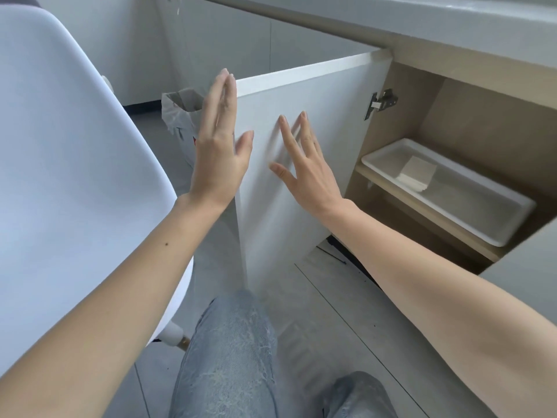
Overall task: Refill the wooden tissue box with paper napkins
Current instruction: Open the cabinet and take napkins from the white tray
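A white cabinet door (328,122) stands swung open under a grey counter. My left hand (218,140) is flat against the door's outer free edge, fingers straight and apart. My right hand (304,170) is spread just in front of the door's inner face, holding nothing. Inside the cabinet, a white plastic tray (470,218) rests on a wooden shelf, and a small stack of folded paper napkins (417,175) lies in it. The wooden tissue box is not in sight.
A white moulded chair (69,152) fills the left side, close to my left arm. A bin lined with a plastic bag (180,116) stands behind the door. My knees in pale jeans (229,351) are below. A metal hinge (381,102) joins the door to the cabinet.
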